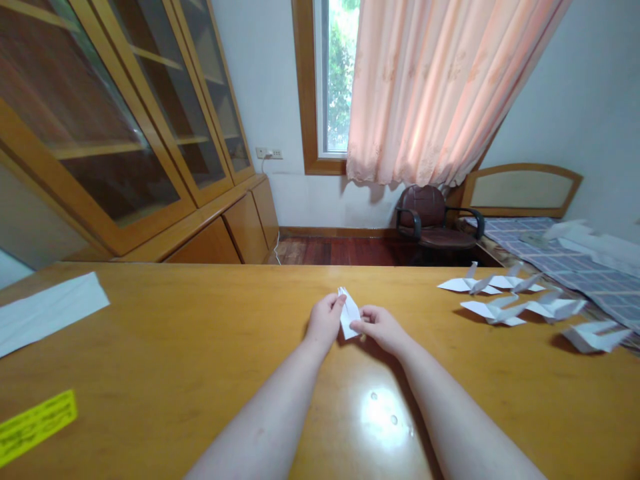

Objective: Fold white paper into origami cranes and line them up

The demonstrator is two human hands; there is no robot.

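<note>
A small piece of folded white paper (350,313) is held between both hands over the middle of the wooden table (210,360). My left hand (325,319) pinches its upper left edge with thumb and fingers. On the other side, my right hand (381,327) grips the lower right edge, thumb on top and fingers partly hidden behind. The paper is narrow, with several layers showing at its top end. Several finished-looking folded paper cranes (494,309) stand on the table to the right of my hands.
At the table's left edge lies a white paper sheet (55,310), with a yellow printed label (37,427) nearer me. Beyond the table are a glass-door cabinet (165,220), a brown armchair (425,213) and a bed with a checked cover (575,260).
</note>
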